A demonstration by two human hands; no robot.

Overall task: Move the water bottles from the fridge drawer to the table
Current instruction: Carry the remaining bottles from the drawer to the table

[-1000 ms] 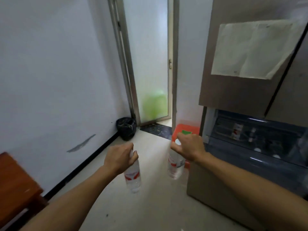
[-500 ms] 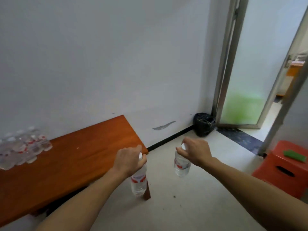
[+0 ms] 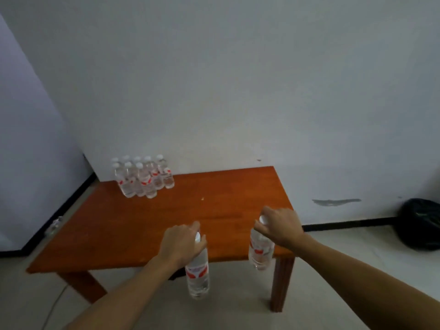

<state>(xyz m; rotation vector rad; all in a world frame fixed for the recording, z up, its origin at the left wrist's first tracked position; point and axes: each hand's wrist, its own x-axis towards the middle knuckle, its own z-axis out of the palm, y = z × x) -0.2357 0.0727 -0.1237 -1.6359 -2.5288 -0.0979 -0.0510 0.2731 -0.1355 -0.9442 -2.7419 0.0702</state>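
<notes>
- Since 0.5 s ago: view has swung onto table (image 3: pixel 166 225), now square ahead; door & red stool gone from shot; both carried bottles now at table's near edge, not off its right end
- L bottle (image 3: pixel 197 275): hangs upright just in front of table's near edge, base looks lower than tabletop, not over it yet
- R bottle (image 3: pixel 260 254): hangs upright at table's near right corner, beside the leg, white cap showing
- L hand (image 3: pixel 181 244): fingers curled round L bottle's cap/neck from above
- R hand (image 3: pixel 278 225): fingertips pinch R bottle's cap/neck, same top grip
- Handling, my guess: full clear plastic w/ water, so moderate weight; thin walls give if squeezed; maybe cold & damp from fridge, so slippery. Neck under cap is the stiff spot, fine for carrying; a mid-body hold at red label would steady the set-down. Each hangs free from the neck, so needs a lift above tabletop or base clips the edge
- bottle group (image 3: pixel 142 179): tight cluster already standing at table's far left corner; new ones prob go beside it
- Rest: white wall (image 3: pixel 238 91) behind table, grey scuff (image 3: pixel 335 201) on it right of table, black bag (image 3: pixel 421 225) on floor well right of table
</notes>
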